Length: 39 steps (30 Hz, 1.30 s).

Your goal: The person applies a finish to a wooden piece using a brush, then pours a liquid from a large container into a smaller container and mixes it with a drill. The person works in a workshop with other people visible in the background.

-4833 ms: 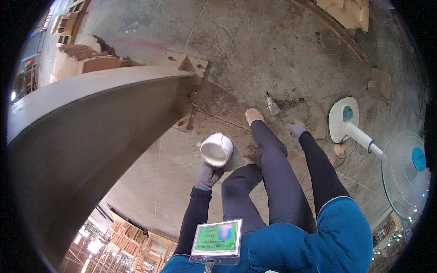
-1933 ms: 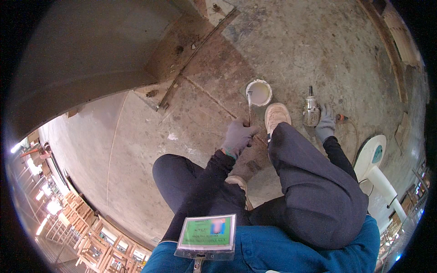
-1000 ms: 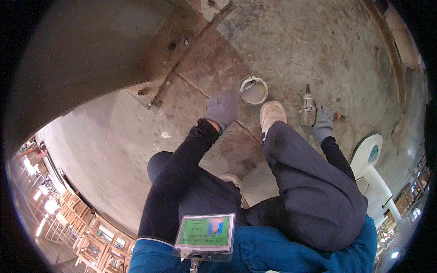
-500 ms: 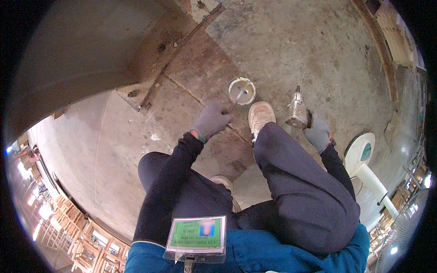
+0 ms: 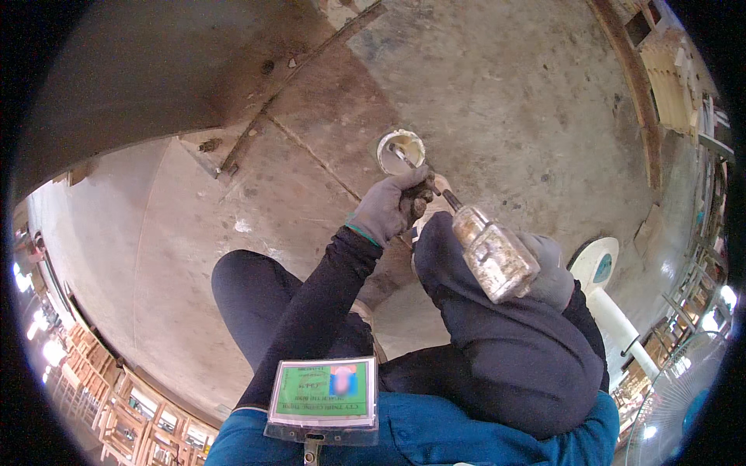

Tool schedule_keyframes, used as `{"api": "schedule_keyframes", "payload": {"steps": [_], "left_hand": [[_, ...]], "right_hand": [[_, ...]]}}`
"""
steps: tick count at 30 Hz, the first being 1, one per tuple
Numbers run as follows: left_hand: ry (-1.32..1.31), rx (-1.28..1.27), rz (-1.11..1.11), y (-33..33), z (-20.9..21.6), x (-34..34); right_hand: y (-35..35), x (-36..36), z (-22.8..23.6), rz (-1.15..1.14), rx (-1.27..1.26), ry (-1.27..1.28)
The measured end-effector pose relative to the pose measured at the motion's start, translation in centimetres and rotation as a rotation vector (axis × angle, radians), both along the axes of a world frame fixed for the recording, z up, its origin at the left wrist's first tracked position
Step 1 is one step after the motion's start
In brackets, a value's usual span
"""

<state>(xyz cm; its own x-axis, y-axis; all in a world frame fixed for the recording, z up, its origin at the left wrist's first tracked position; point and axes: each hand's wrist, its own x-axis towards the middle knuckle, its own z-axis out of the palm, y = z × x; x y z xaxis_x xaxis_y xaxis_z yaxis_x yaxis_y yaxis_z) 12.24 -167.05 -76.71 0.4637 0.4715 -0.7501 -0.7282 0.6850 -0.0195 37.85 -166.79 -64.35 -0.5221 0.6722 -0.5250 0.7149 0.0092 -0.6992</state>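
My left hand [image 5: 392,208], in a grey glove with dark stained fingertips, is closed around a thin rod [image 5: 405,158]. The rod's far end reaches into a small round pot [image 5: 381,153] with a pale, crusted rim on the floor. Above my right thigh, my gloved right hand [image 5: 550,272] grips a scuffed, silver, drill-like power tool [image 5: 495,252]. Its dark shaft points up and left, its tip close to my left fingers; I cannot tell if it touches the rod. My right fingers are mostly hidden behind the tool body.
A big dark curved panel [image 5: 140,78] rises at the upper left, its metal base bolted to the floor [image 5: 513,101]. To my right stand a white round-topped piece with a tube leg [image 5: 614,314] and a fan [image 5: 672,396]. Wooden frames [image 5: 140,431] are stacked at the lower left.
My right hand has lifted the power tool from the floor and swung it left and nearer, above my thigh. The left hand has shifted right, still on the rod.
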Motion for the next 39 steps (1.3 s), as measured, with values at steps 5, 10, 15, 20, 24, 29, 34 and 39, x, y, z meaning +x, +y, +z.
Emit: {"api": "schedule_keyframes", "payload": {"steps": [5, 10, 15, 20, 24, 29, 34, 39], "left_hand": [[-0.04, 0.002, 0.048, -0.5, -0.3, 0.4], [-0.076, 0.008, 0.057, -0.5, -0.7, 0.3], [-0.106, -0.01, 0.086, -0.6, -0.9, 0.4], [-0.076, -0.008, 0.079, -0.4, -0.4, 0.5], [-0.107, 0.037, 0.103, -0.8, -0.2, 0.5], [-0.202, 0.06, 0.157, -1.3, 0.3, 0.5], [-0.339, 0.092, 0.201, -2.0, -1.9, 0.1], [-0.2, -0.043, 0.205, -0.9, 0.8, 0.6]], "right_hand": [[1.0, -1.0, 0.6, 0.164, 0.056, -0.131], [1.2, -1.0, 0.8, 0.234, 0.111, -0.14], [1.2, -1.2, 1.0, 0.265, 0.115, -0.141], [1.3, -1.4, 1.4, 0.301, 0.147, -0.168], [1.6, -2.2, 1.9, 0.293, 0.179, -0.143], [2.2, -3.5, 2.7, 0.277, 0.088, -0.228], [2.7, -4.6, 3.2, 0.258, 0.003, -0.236], [2.6, -3.8, 2.2, 0.328, 0.065, -0.208]]}}
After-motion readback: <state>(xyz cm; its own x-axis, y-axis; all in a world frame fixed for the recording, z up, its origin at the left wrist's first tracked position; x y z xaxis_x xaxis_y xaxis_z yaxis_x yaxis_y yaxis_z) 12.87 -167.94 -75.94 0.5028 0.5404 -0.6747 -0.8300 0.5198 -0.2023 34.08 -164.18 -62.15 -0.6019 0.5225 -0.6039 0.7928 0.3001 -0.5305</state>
